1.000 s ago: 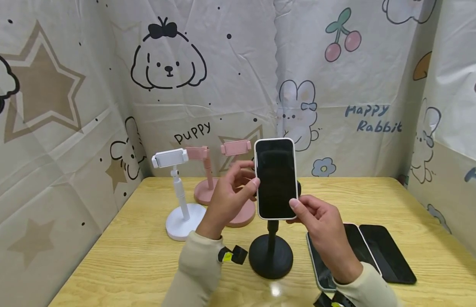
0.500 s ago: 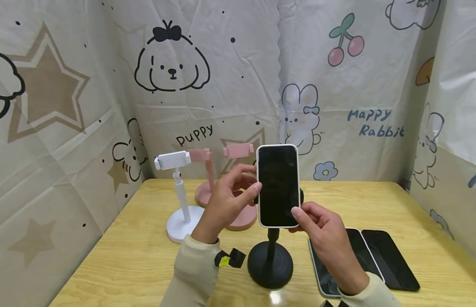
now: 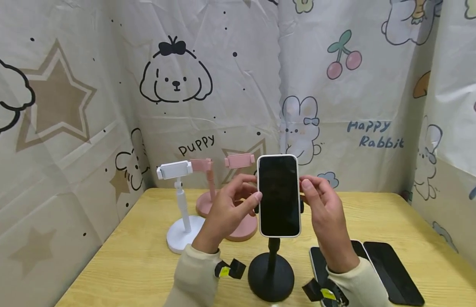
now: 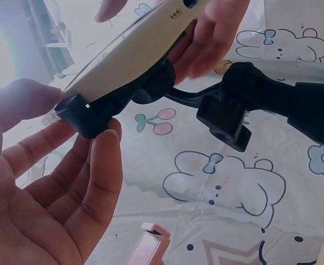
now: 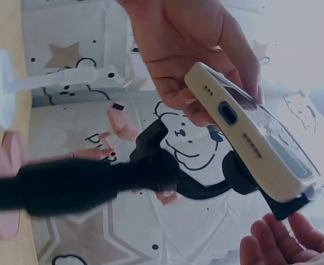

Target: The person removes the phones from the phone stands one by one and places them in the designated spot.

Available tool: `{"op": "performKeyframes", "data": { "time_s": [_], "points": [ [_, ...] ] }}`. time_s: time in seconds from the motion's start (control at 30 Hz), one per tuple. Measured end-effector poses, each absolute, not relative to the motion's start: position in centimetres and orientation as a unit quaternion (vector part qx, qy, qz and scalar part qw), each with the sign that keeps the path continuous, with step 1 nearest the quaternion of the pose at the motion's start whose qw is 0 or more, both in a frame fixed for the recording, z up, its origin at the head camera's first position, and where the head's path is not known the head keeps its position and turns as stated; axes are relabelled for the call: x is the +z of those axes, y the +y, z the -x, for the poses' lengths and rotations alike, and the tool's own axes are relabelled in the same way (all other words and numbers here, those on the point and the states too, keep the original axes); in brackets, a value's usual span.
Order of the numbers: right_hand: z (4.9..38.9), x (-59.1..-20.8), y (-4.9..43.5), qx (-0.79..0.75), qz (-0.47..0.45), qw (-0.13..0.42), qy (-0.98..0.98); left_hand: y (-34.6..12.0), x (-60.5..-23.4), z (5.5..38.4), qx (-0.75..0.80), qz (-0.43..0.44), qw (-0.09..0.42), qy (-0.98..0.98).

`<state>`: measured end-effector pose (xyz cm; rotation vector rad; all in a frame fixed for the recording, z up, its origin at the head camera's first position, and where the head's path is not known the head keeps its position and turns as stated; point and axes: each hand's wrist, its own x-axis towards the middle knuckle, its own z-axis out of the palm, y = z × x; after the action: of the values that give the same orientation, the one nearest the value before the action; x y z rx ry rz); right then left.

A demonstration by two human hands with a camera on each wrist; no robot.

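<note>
A smartphone (image 3: 279,196) in a white case stands upright in the clamp of a black phone stand (image 3: 271,279); its screen is dark. My left hand (image 3: 228,213) pinches the phone's left edge, thumb at the front and fingers curled behind at the black clamp end (image 4: 79,117). On the other side my right hand (image 3: 327,213) is beside the phone's right edge, thumb and fingers bent, holding nothing. In the right wrist view its fingers (image 5: 272,243) hang below the clamp, apart from it. The phone's bottom port (image 5: 228,113) faces that camera.
A white phone stand (image 3: 184,232) and two pink phone stands (image 3: 242,228) stand at the left back of the wooden table (image 3: 119,256). Further phones, one a black phone (image 3: 395,273), lie at the right, partly under my right forearm. Printed cloth (image 3: 242,85) hangs behind.
My right hand has left the phone's lower right corner and moved up along its right side. The left hand keeps its grip. The head view has tilted up slightly.
</note>
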<state>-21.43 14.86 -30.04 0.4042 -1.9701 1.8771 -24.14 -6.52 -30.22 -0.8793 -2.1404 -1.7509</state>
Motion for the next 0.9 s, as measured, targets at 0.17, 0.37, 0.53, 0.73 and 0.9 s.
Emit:
{"op": "performKeyframes", "data": {
  "time_s": [0.17, 0.37, 0.53, 0.73, 0.9],
  "points": [
    [21.8, -30.4, 14.2, 0.693, -0.148, 0.178, -0.682, -6.1, -30.6, 24.0, -0.599, 0.303, 0.114, -0.732],
    [22.1, -30.4, 13.0, 0.698, -0.165, 0.17, -0.675, -6.2, -30.4, 24.2, -0.6, 0.308, 0.123, -0.728],
    [22.2, -30.6, 12.6, 0.688, -0.176, 0.173, -0.683, -6.6, -30.1, 24.2, -0.603, 0.312, 0.124, -0.723],
    [22.4, -30.8, 12.8, 0.666, -0.198, 0.168, -0.699, -6.7, -30.1, 24.3, -0.598, 0.315, 0.125, -0.727],
    [22.6, -31.2, 12.8, 0.654, -0.223, 0.187, -0.698, -6.9, -30.0, 24.3, -0.588, 0.318, 0.11, -0.735]
  ]
}}
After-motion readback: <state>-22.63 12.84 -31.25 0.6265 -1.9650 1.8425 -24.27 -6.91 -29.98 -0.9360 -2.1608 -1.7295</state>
